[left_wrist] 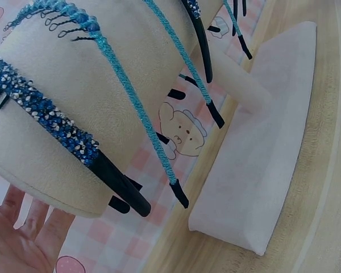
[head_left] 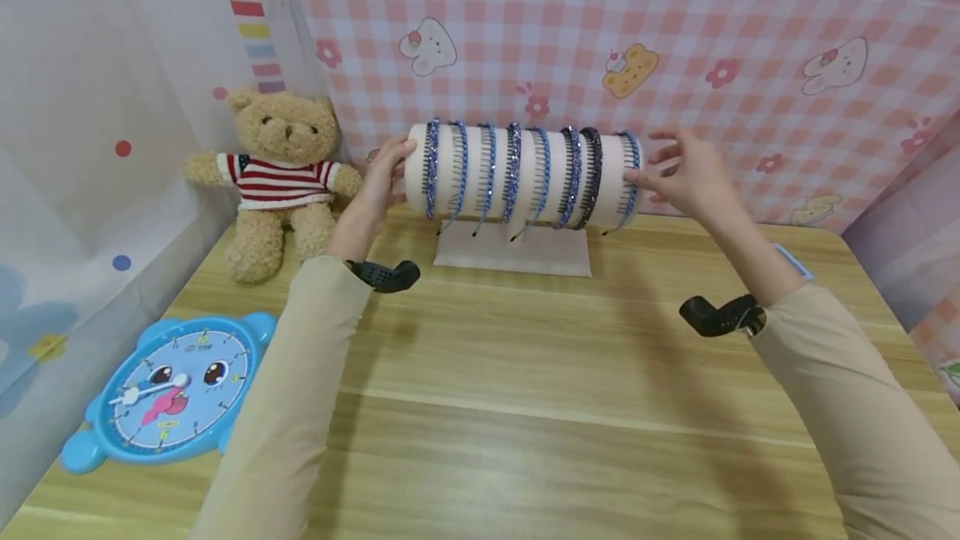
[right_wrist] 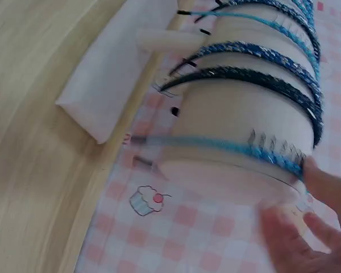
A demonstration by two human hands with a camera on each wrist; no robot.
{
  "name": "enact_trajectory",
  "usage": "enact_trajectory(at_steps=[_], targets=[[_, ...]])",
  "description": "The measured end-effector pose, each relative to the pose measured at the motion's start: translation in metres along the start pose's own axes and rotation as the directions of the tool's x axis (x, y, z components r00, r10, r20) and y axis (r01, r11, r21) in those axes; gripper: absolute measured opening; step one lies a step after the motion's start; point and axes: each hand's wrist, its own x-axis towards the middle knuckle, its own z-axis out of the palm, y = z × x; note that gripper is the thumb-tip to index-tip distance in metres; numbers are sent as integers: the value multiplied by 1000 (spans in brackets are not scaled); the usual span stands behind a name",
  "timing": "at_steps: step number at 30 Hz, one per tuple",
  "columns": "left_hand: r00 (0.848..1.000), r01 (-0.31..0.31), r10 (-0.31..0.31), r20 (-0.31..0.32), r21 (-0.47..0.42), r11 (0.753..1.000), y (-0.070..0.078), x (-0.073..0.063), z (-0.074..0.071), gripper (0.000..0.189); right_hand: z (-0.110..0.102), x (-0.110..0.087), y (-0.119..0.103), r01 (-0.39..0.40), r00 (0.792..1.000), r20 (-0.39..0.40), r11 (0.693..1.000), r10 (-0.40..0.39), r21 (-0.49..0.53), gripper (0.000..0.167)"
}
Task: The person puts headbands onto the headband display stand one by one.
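Several headbands with combs sit around a cream cylindrical display stand. My left hand is at the stand's left end, its fingers extended behind the padded end. Nearest to it is a headband studded with blue and silver beads. At the other end my right hand has its fingers spread, with the thumb tip right at the light blue braided headband. Beside that one is a black headband. The fingers of the right hand are blurred in the right wrist view.
The stand's flat white base rests on the wooden table near its back edge. A teddy bear in a striped sweater sits to the left. A blue toy clock lies at the front left. Behind hangs a pink checked cloth.
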Motion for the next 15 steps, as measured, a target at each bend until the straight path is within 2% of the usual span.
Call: enact_trajectory(at_steps=[3, 6, 10, 15], targets=[[1000, -3, 3, -1, 1, 1000, 0, 0, 1, 57, -4, 5, 5, 116, 990, 93, 990, -109, -75, 77], [1000, -4, 4, -5, -1, 1000, 0, 0, 1, 57, -8, 9, 10, 186, 962, 217, 980, -166, -72, 72], [1000, 2, -2, -6, -4, 1000, -1, 1, 1, 57, -10, 11, 14, 160, 941, 306, 986, -141, -37, 66], [1000, 10, -10, -7, -1, 1000, -1, 1, 1, 57, -7, 13, 17, 176, 938, 306, 984, -165, -10, 67]])
